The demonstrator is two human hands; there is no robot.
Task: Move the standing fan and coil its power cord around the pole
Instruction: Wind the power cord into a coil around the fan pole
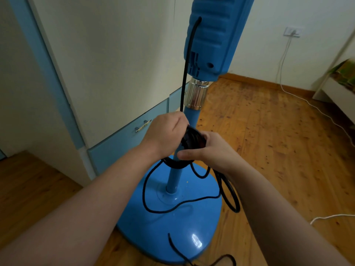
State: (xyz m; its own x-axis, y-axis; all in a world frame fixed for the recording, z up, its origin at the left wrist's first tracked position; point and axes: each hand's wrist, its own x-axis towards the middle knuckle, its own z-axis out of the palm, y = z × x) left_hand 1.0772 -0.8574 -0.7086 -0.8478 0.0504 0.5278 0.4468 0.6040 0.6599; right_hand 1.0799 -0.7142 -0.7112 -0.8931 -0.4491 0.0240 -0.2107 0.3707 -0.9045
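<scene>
Currently the standing fan (211, 39) stands on the wooden floor (269, 141), with the left edge of its base (172, 227) just beside the blue-trimmed cabinet (115, 54). Open floor lies to the right and far, crossed by a white cable (307, 100). Both hands are at the pole (173, 179). Left hand (165, 135): fingers clenched round the power cord (184, 73). Right hand (209, 150): fingers and thumb grasping the same black loops. Slack cord lies on the base and trails over its near edge. Cabinet drawer (130, 135) closed, contents hidden.
</scene>
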